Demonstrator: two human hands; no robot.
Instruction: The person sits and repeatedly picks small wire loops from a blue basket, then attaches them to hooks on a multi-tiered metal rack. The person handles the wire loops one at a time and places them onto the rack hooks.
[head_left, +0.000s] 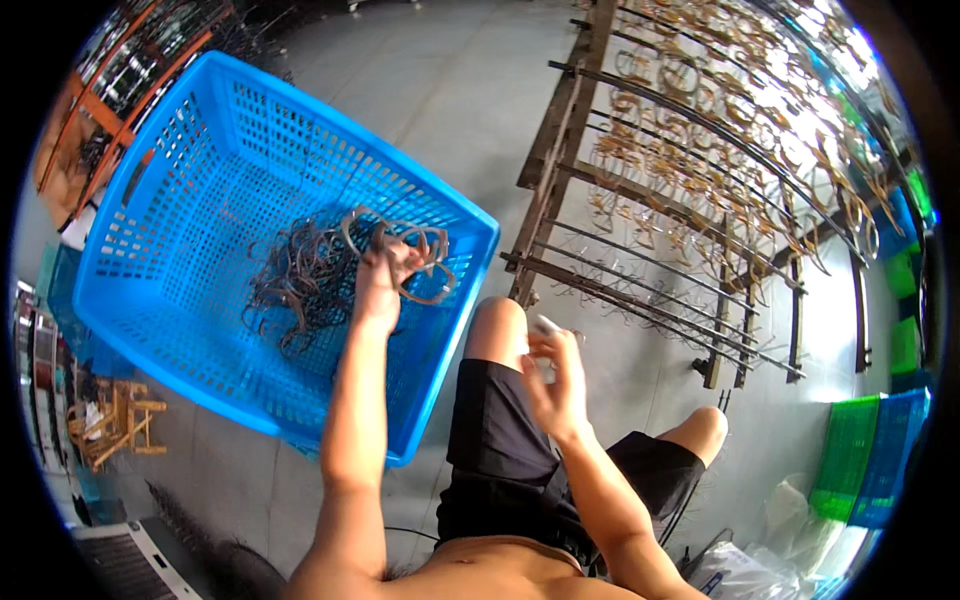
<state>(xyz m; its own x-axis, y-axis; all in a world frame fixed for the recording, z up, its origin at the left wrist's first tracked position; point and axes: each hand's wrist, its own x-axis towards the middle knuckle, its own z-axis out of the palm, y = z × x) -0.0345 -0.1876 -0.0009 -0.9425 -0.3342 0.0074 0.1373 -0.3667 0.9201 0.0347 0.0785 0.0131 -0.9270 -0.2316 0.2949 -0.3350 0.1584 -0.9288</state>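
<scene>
My left hand [388, 270] is inside a large blue plastic basket [270, 417], at its right side. Its fingers are closed on a few thin, brownish-grey looped pieces [430, 292], whose exact kind I cannot make out. Below and left of that hand, a tangled heap of similar dark curved pieces [298, 270] lies on the basket floor. My right hand [556, 380] hovers beside my knee, outside the basket. Its fingers are loosely bent, with a gap between thumb and forefinger. Something white [547, 324] shows at a fingertip, perhaps a wrapping.
To the right stands a rack of dark bars [640, 200] hung with many brown loops [690, 110]. Green [845, 455] and blue crates [900, 460] stand at the far right, near clear plastic bags [765, 570]. A small wooden stool [125, 425] is at the left.
</scene>
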